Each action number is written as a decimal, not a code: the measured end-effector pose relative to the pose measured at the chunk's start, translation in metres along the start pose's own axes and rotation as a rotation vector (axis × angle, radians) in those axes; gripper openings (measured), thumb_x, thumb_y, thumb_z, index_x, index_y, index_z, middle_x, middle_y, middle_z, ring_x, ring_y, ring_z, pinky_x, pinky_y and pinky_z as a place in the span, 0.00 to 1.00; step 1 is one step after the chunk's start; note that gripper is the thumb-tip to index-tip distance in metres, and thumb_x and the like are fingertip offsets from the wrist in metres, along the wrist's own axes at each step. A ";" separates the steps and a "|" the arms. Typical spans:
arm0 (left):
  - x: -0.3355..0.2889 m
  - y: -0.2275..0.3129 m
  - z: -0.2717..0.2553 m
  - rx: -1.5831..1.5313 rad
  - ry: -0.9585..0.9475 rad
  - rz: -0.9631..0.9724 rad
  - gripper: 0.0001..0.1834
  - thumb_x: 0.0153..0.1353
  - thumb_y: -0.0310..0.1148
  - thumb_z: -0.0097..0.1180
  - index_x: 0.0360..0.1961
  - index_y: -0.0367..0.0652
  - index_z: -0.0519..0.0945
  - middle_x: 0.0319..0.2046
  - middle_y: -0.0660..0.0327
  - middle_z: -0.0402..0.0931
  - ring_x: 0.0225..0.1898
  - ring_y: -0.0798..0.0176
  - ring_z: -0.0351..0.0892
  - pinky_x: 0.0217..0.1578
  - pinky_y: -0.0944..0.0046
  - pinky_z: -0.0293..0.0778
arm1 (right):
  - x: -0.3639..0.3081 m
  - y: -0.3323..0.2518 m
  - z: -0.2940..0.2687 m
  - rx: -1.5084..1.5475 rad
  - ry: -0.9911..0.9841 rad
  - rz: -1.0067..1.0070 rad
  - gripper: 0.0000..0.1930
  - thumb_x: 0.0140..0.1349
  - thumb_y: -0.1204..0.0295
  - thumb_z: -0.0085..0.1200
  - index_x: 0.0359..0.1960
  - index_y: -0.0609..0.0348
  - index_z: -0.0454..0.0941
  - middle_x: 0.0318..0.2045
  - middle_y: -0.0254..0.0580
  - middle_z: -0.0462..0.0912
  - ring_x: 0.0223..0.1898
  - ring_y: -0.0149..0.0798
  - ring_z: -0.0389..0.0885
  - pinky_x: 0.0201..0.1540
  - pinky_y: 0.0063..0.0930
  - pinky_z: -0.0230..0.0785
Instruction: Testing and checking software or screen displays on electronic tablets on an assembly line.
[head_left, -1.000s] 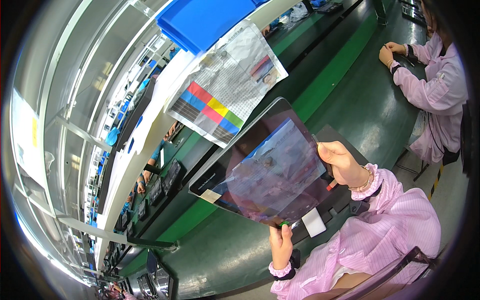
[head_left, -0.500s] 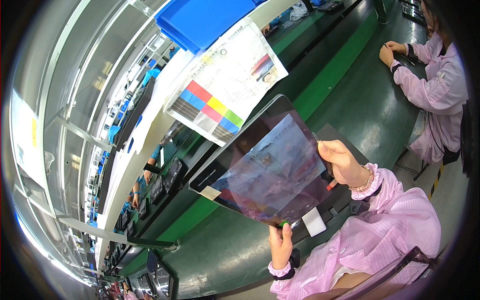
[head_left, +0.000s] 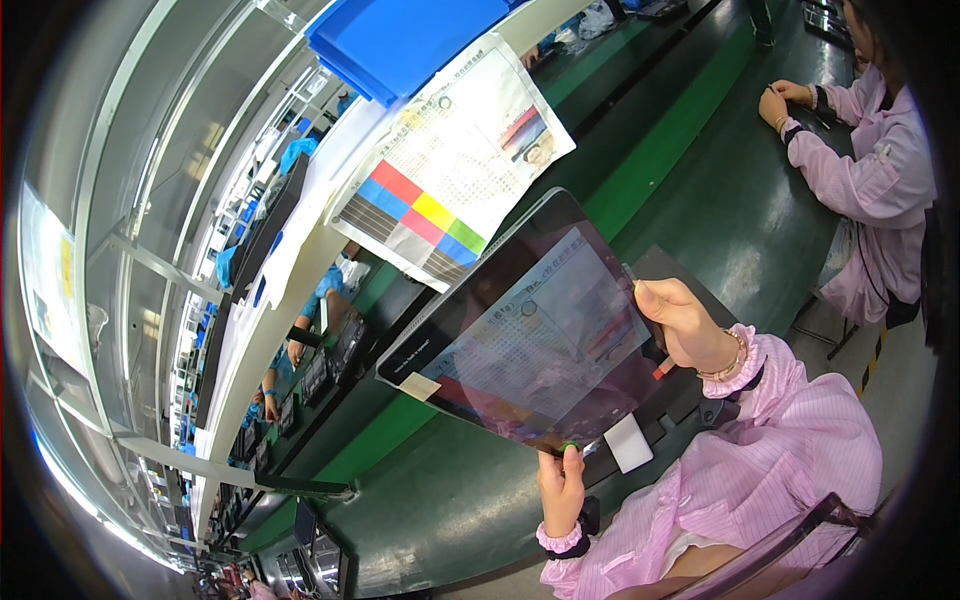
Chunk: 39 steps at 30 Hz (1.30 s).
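A dark tablet [head_left: 530, 345] is tilted up above the green bench, its screen showing a pale picture of a printed sheet. A small beige label is stuck at its left corner. My left hand [head_left: 562, 490] grips the lower edge, thumb on the front beside a small green spot. My right hand [head_left: 685, 325] holds the right edge, fingers mostly hidden behind it. Beyond the tablet hangs a printed sheet [head_left: 460, 165] with colour blocks and a photo. A small white block [head_left: 628, 444] lies beside the tablet's lower edge, near my left hand.
The green workbench [head_left: 430, 530] runs along a white shelf frame bearing a blue bin [head_left: 410, 45]. A co-worker in pink [head_left: 860, 170] sits at far right, hands on the bench. Across the shelf, other hands work near dark devices [head_left: 335, 355]. More devices lie lower left [head_left: 320, 555].
The picture on the tablet screen has turned sharper and paler, with the sheet's layout clearer. My hands and the tablet have barely moved. Beyond the shelf, a blue-sleeved arm has come into view.
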<state>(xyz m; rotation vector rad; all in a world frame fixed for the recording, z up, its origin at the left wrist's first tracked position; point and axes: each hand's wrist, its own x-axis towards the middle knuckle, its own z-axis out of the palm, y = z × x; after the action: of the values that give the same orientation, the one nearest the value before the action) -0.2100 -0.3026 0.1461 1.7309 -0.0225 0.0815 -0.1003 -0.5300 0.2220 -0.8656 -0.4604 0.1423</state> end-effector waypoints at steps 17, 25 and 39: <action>0.041 0.045 0.010 0.017 0.209 0.155 0.21 0.69 0.37 0.40 0.56 0.31 0.67 0.46 0.61 0.71 0.43 0.70 0.67 0.44 0.70 0.64 | -0.019 0.012 -0.018 -0.119 0.111 0.122 0.27 0.69 0.60 0.40 0.64 0.67 0.56 0.63 0.42 0.61 0.63 0.32 0.58 0.64 0.28 0.50; 0.064 0.045 0.030 -0.050 0.293 0.073 0.16 0.69 0.39 0.43 0.29 0.38 0.72 0.24 0.73 0.65 0.27 0.78 0.59 0.28 0.74 0.56 | -0.030 0.019 -0.042 -0.134 0.164 0.203 0.21 0.70 0.61 0.39 0.55 0.66 0.67 0.51 0.35 0.73 0.52 0.26 0.69 0.56 0.23 0.60; 0.056 -0.019 0.065 0.979 -0.064 0.351 0.20 0.57 0.40 0.57 0.47 0.41 0.73 0.54 0.49 0.67 0.55 0.47 0.65 0.50 0.52 0.66 | -0.052 0.023 -0.126 -0.130 0.510 0.293 0.15 0.68 0.65 0.42 0.44 0.63 0.77 0.43 0.37 0.80 0.42 0.29 0.78 0.50 0.25 0.67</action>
<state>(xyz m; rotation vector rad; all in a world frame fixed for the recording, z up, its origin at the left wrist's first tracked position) -0.1499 -0.3621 0.1210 2.6913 -0.3894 0.3376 -0.0897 -0.6193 0.1173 -1.0538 0.1382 0.1550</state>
